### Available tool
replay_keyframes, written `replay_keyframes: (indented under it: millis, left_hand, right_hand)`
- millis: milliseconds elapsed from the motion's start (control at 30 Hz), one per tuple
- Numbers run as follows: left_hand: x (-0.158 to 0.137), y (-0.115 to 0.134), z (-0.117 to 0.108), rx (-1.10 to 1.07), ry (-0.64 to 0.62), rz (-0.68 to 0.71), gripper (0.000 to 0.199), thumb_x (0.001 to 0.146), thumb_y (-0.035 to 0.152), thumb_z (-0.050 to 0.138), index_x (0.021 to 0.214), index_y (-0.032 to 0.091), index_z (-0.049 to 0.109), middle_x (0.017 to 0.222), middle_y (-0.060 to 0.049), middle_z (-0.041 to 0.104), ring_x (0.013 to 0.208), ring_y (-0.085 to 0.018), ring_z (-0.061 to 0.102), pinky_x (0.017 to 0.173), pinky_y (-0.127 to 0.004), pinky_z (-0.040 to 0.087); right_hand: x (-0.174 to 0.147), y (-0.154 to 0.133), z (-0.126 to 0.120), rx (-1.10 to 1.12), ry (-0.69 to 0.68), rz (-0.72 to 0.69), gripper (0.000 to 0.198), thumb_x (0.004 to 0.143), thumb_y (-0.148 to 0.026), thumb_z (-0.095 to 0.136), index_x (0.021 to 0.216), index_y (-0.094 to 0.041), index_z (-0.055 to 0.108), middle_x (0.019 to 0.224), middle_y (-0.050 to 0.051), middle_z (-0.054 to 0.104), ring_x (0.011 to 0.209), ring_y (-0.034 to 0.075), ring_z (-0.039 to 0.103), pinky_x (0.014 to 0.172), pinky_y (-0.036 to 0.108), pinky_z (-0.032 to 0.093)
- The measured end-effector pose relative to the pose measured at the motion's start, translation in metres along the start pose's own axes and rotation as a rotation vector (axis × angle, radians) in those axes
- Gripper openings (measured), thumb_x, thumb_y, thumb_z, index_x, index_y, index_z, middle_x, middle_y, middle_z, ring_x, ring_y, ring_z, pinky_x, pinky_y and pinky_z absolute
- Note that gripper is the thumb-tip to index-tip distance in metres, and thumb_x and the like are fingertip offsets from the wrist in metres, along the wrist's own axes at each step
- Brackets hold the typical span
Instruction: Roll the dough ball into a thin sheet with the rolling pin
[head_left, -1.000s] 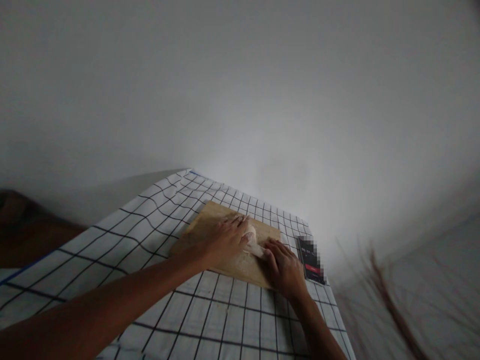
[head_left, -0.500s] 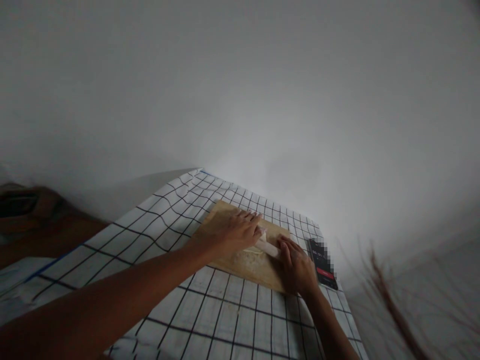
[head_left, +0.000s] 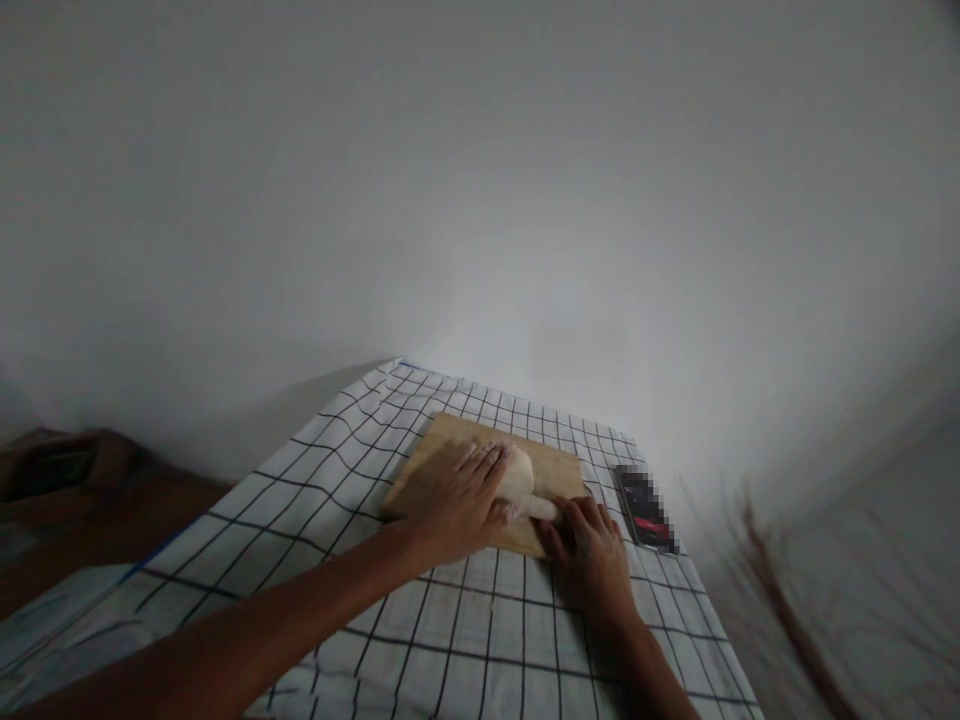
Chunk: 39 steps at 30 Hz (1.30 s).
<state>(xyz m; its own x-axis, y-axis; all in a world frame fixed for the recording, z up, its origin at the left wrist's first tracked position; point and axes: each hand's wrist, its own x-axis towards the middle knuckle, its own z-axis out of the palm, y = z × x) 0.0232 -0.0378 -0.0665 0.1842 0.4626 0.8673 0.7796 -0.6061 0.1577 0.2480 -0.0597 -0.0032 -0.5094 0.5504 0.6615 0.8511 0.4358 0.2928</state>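
A pale, round, flattened piece of dough (head_left: 519,474) lies on a wooden board (head_left: 555,471). My left hand (head_left: 471,500) rests over its left part, fingers stretched out flat and dusted with flour; its thumb lies by the wooden rolling pin (head_left: 541,508). That pin crosses the near edge of the dough, and its left end is hidden by my left hand. My right hand (head_left: 591,548) is closed around the pin's right end, at the near right of the board.
A white cloth with black grid lines (head_left: 450,620) covers the table. To the right of the board lies a dark phone (head_left: 646,510), partly pixelated. Thin brown twigs (head_left: 780,600) stand beyond the right edge. A plain wall (head_left: 480,200) rises behind, and a dark brown object (head_left: 67,465) sits at left.
The rolling pin has come nearer to me, uncovering more dough. My left hand has shifted from the pin onto the dough; my right hand has moved nearer with the pin.
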Motion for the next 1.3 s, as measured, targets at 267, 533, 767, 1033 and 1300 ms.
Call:
replay_keyframes:
  millis: [267, 533, 767, 1033, 1300]
  left_hand:
    - [0.006, -0.052, -0.056, -0.561, -0.03, -0.335, 0.05, 0.102, 0.045, 0.026, 0.13, 0.02, 0.06, 0.129, -0.006, 0.067, 0.121, -0.025, 0.06, 0.102, -0.04, 0.048]
    - [0.069, -0.064, -0.019, -0.26, -0.22, -0.117, 0.038, 0.092, 0.047, 0.05, 0.111, 0.023, 0.071, 0.114, -0.007, 0.07, 0.105, -0.025, 0.066, 0.091, -0.037, 0.051]
    - [0.065, -0.071, -0.005, -0.374, -0.278, -0.033, 0.041, 0.083, 0.04, 0.067, 0.12, 0.026, 0.059, 0.123, -0.004, 0.065, 0.114, -0.023, 0.059, 0.098, -0.038, 0.048]
    - [0.06, -0.048, -0.023, -0.973, -0.269, -0.3, 0.05, 0.083, 0.042, 0.068, 0.128, 0.025, 0.053, 0.124, -0.007, 0.064, 0.108, -0.026, 0.063, 0.087, -0.038, 0.054]
    - [0.068, -0.063, -0.022, -0.652, -0.113, -0.281, 0.061, 0.085, 0.047, 0.065, 0.14, 0.026, 0.049, 0.138, -0.009, 0.058, 0.123, -0.03, 0.057, 0.098, -0.045, 0.049]
  right_hand:
    - [0.001, 0.028, -0.006, 0.249, 0.018, 0.131, 0.038, 0.093, -0.059, 0.05, 0.092, -0.022, 0.062, 0.087, 0.005, 0.064, 0.081, 0.023, 0.061, 0.073, 0.034, 0.048]
    - [0.078, 0.035, -0.025, 0.738, 0.063, 0.431, 0.053, 0.087, -0.071, 0.047, 0.07, -0.021, 0.052, 0.056, -0.004, 0.047, 0.05, 0.013, 0.045, 0.046, 0.024, 0.031]
    - [0.113, 0.035, 0.027, 0.735, 0.053, 0.352, 0.043, 0.086, -0.059, 0.055, 0.078, -0.018, 0.062, 0.06, -0.003, 0.052, 0.054, 0.013, 0.046, 0.05, 0.024, 0.031]
    - [0.095, 0.034, 0.03, 0.896, -0.03, 0.333, 0.038, 0.093, -0.057, 0.05, 0.086, -0.02, 0.055, 0.066, -0.005, 0.046, 0.057, 0.012, 0.044, 0.051, 0.023, 0.034]
    - [0.094, 0.045, 0.023, 0.968, 0.019, 0.321, 0.031, 0.096, -0.053, 0.047, 0.105, -0.024, 0.048, 0.07, -0.006, 0.048, 0.059, 0.012, 0.049, 0.053, 0.022, 0.038]
